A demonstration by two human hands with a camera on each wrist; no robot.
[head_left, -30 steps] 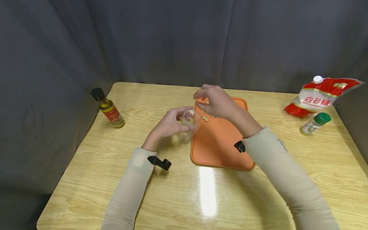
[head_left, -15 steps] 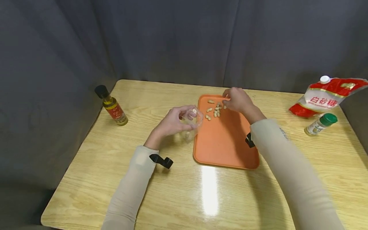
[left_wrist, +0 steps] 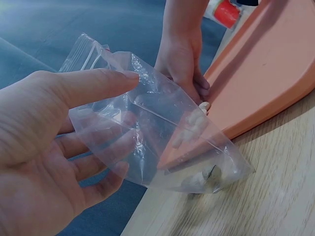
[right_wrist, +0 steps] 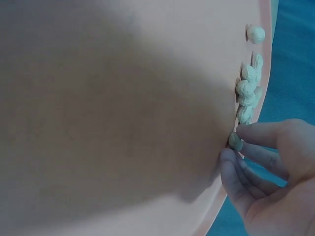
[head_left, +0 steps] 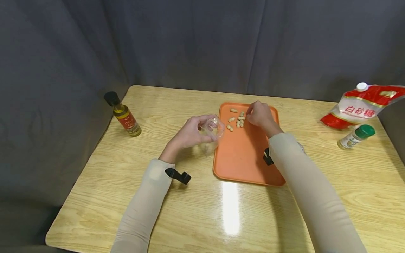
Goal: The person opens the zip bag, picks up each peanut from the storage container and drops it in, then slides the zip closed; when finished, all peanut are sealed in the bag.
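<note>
At centre, the left hand [head_left: 191, 133] curves around a clear plastic bag [left_wrist: 165, 110], thumb and fingers well parted; right of centre, the right hand [head_left: 262, 115] angles down over an orange tray [head_left: 240, 154], pinching a small nut [right_wrist: 235, 141] (its kind is unclear) beside pale peanuts [head_left: 238, 123]. An oil bottle [head_left: 128, 122] stands at left, a red-and-white pouch [head_left: 357, 109] and green-capped jar [head_left: 352, 140] at right, all on a wooden table [head_left: 95, 193] before dark curtains [head_left: 190, 45].

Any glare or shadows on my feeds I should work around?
Head view: a white glare strip on the table below the orange tray; right wrist view: a broad shadow darkens the tray, while the peanuts stay pale; left wrist view: bright highlights on the clear bag.
</note>
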